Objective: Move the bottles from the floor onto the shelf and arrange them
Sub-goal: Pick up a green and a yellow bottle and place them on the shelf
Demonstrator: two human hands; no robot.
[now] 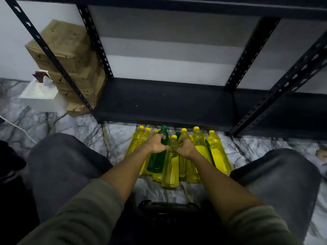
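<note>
Bottles point(178, 154) on floor point(74, 124) — before shelf point(166, 103).

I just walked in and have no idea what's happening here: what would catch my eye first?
The bright cluster of yellow bottles standing on the marbled floor, right in front of a black metal shelf, stands out most. Among them is a dark green bottle, which the left hand grips near its neck, while the right hand closes on bottles beside it. Stacked cardboard boxes sit left of the shelf.

Two green bottles point(158, 159) stood among the yellow bottles point(171, 167), about seven of those, some hidden. Two hands point(156, 144) reached in.
</note>
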